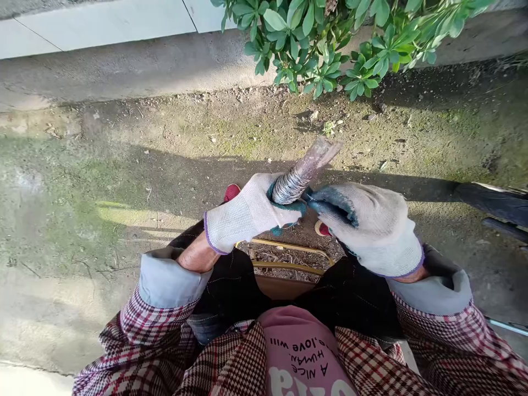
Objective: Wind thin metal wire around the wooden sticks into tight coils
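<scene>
Bare dirt ground [124, 181] with a bit of green moss lies below, and a leafy green bush [330, 44] grows by a pale wall [103, 25] at the top. Both hands wear white gloves and sit close together above the knees: the left hand [251, 212] is wrapped tight around a stick [307, 165] wound with thin wire [289, 187], and the right hand [367, 225] pinches the wire right beside it. Under the hands a brown stool [289, 269] shows between the dark trousers.
</scene>
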Available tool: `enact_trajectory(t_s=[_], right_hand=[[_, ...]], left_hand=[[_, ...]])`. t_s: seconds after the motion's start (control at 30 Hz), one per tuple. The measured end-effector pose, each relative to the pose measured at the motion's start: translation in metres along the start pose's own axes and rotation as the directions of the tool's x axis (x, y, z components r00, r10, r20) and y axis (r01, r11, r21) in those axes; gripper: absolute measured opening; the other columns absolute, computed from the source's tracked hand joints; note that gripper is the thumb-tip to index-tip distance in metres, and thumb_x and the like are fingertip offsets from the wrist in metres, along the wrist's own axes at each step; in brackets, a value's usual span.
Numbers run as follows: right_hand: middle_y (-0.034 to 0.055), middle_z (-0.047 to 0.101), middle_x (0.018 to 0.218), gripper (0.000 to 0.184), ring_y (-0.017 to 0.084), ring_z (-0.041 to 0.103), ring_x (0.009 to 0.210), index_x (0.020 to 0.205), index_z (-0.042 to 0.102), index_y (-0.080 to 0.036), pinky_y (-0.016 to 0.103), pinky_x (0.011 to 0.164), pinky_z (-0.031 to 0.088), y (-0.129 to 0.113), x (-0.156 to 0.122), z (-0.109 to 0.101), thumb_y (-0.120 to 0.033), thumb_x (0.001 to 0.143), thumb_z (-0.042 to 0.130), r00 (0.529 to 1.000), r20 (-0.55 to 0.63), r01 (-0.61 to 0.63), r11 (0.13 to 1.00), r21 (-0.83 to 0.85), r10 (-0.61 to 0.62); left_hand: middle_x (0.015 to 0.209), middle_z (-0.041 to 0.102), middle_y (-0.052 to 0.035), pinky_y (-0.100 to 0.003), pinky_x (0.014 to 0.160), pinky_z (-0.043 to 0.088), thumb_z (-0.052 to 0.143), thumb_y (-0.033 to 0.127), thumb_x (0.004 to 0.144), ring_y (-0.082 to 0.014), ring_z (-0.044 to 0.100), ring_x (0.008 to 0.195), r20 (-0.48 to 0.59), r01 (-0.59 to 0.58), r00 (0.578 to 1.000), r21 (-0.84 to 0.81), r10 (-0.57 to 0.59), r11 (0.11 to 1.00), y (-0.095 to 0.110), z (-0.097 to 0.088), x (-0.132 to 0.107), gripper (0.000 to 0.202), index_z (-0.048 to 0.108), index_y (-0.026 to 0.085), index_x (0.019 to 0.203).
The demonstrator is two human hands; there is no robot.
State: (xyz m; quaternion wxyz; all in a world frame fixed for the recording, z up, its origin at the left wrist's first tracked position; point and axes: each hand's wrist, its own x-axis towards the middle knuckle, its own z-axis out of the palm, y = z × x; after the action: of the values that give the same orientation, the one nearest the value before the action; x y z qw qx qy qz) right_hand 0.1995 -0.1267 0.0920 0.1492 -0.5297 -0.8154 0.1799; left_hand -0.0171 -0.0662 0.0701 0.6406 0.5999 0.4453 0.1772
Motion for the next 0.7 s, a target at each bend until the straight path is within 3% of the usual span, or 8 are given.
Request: enact_trajectory(t_s=[0.13,0.23,0.33,0.43,0.53,0.63,0.7], right_hand=[[0.0067,0.081,0.089,0.015,0.027,0.077,0.077,0.102,0.076,-0.023,0.04,0.065,0.06,0.0,-0.001,0.002,-0.025,0.1,0.061,0.998,-0.025,-0.058,0.995,0.082,0.06],[0.0022,0.079,0.078,0.009,0.024,0.075,0.066,0.1,0.076,-0.023,0.037,0.06,0.06,0.0,-0.002,0.007,-0.023,0.095,0.068,0.98,-0.02,-0.185,0.948,0.26,0.197],[0.0021,0.08,0.084,0.014,0.023,0.077,0.07,0.108,0.076,-0.023,0.037,0.062,0.063,-0.001,-0.003,0.011,-0.022,0.098,0.067,0.967,-0.005,-0.234,0.894,0.383,0.255],[0.0052,0.083,0.102,0.026,0.025,0.08,0.083,0.123,0.075,-0.024,0.037,0.072,0.065,-0.002,-0.003,0.007,-0.021,0.1,0.064,0.988,0.023,-0.153,0.932,0.327,0.154],[0.0088,0.083,0.109,0.029,0.027,0.08,0.09,0.124,0.076,-0.019,0.039,0.083,0.065,0.0,-0.001,0.0,-0.014,0.099,0.062,0.998,0.055,-0.02,0.97,0.242,0.007],[0.0091,0.083,0.117,0.03,0.029,0.08,0.103,0.125,0.076,-0.019,0.039,0.093,0.063,0.003,0.001,-0.004,-0.013,0.101,0.059,0.993,0.103,0.027,0.979,0.2,-0.048],[0.0071,0.083,0.118,0.031,0.029,0.08,0.102,0.127,0.075,-0.023,0.04,0.09,0.064,0.005,0.0,-0.003,-0.017,0.101,0.059,0.99,0.123,0.04,0.977,0.211,-0.067]], left_hand=[[0.07,0.069,0.0007,-0.02,0.048,0.046,0.075,0.023,0.071,-0.0114,0.059,0.057,-0.05,0.016,0.999,-0.022,-0.017,1.0,-0.002,-0.001,-0.001,0.015,0.073,0.016,0.084],[0.068,0.068,-0.0003,-0.022,0.049,0.048,0.076,0.025,0.068,-0.0128,0.059,0.058,-0.077,0.013,0.997,-0.051,-0.017,0.999,-0.001,0.0,-0.002,0.015,0.074,0.015,0.079],[0.069,0.069,-0.0013,-0.024,0.051,0.049,0.074,0.026,0.068,-0.0131,0.059,0.059,-0.097,0.011,0.995,-0.078,-0.018,0.997,0.002,-0.001,-0.003,0.016,0.074,0.015,0.079],[0.064,0.064,0.0006,-0.023,0.047,0.044,0.073,0.028,0.068,-0.0113,0.055,0.055,-0.025,0.036,0.999,-0.111,-0.039,0.993,0.002,-0.004,-0.002,0.013,0.068,0.017,0.073],[0.059,0.057,0.0027,-0.022,0.045,0.04,0.074,0.028,0.067,-0.0097,0.051,0.052,0.074,0.105,0.992,-0.106,-0.098,0.989,0.002,-0.009,-0.001,0.015,0.064,0.017,0.067],[0.06,0.057,0.0031,-0.021,0.047,0.04,0.075,0.028,0.065,-0.0093,0.05,0.054,0.116,0.14,0.985,-0.109,-0.127,0.984,0.003,-0.011,0.0,0.016,0.065,0.016,0.068],[0.061,0.058,0.0029,-0.021,0.047,0.041,0.075,0.028,0.064,-0.0092,0.05,0.055,0.134,0.132,0.984,-0.129,-0.114,0.983,0.003,-0.01,0.0,0.016,0.065,0.015,0.067]])
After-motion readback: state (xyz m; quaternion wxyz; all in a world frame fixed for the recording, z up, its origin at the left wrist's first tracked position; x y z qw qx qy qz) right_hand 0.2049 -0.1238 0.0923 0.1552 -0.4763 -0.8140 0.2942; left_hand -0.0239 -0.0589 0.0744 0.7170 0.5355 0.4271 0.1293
